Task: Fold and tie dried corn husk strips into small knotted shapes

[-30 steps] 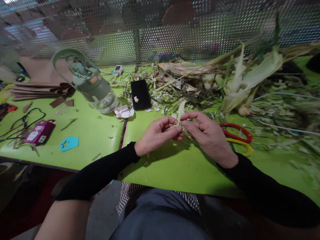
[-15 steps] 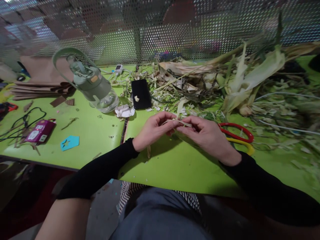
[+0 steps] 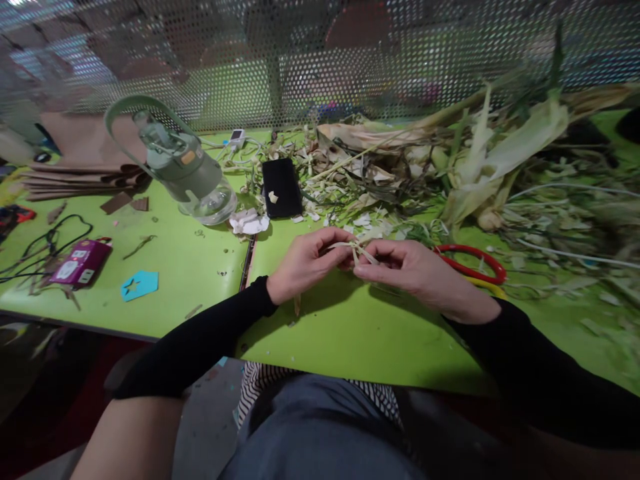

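Note:
Above the green table, pale corn husk strips (image 3: 355, 249) cross one another between my two hands. My left hand (image 3: 313, 260) pinches them from the left, thumb on top. From the right, my right hand (image 3: 407, 267) has thumb and fingers closed on the strips. Where the strips cross, short ends stick out; my fingers hide part of them. Under my right wrist lie scissors with a red handle loop (image 3: 475, 262) and a yellow one, the latter partly covered. Just beyond my hands, husk scraps (image 3: 377, 223) lie scattered.
Husks and shreds (image 3: 380, 160) are heaped along the back, with a large corn husk (image 3: 505, 153) at right. A black phone (image 3: 283, 188) and a water bottle (image 3: 193, 173) stand left of the heap. Farther left are a purple box (image 3: 83, 262), a blue tag (image 3: 140, 285) and brown sheets (image 3: 90, 160).
My right hand has shifted slightly right and down. The strip end that stood upright between my hands is now folded down, and the crossing of the strips shows more openly.

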Motion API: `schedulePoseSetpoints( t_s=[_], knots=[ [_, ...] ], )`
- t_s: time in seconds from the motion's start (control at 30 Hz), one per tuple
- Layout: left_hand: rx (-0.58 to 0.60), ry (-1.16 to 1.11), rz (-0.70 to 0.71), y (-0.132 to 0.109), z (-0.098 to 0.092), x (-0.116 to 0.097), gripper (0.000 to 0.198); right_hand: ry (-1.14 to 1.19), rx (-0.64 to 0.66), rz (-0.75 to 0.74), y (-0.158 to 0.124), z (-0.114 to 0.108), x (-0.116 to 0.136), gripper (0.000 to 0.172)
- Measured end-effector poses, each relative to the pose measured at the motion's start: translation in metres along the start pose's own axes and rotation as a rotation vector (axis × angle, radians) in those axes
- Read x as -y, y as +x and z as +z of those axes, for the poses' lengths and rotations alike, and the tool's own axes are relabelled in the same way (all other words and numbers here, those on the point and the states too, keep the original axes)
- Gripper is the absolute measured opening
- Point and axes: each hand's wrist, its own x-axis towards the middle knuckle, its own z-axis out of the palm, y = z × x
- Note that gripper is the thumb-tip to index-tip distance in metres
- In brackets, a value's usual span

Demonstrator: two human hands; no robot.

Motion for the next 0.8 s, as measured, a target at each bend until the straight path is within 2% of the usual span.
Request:
schedulePoseSetpoints(
  t_s=[0.17, 0.33, 0.43, 0.57, 0.8],
  knots=[
    [0.004, -0.018, 0.031, -0.002, 0.002, 0.001, 0.024, -0.058, 0.076, -0.023, -0.001, -0.004, 0.005, 0.034],
    [-0.042, 0.132, 0.069, 0.0, -0.001, -0.001, 0.021, 0.009, -0.091, -0.021, -0.001, 0.003, 0.001, 0.042],
    [-0.016, 0.258, 0.089, -0.002, 0.001, -0.004, 0.017, 0.095, -0.193, -0.005, 0.001, 0.008, -0.003, 0.04],
    [0.029, 0.386, 0.091, -0.004, 0.003, -0.007, 0.019, 0.058, -0.295, -0.043, 0.002, 0.009, -0.005, 0.036],
    [0.105, 0.445, 0.12, -0.004, 0.0, -0.001, 0.019, -0.066, -0.351, -0.102, 0.003, 0.007, -0.004, 0.026]
  ],
)
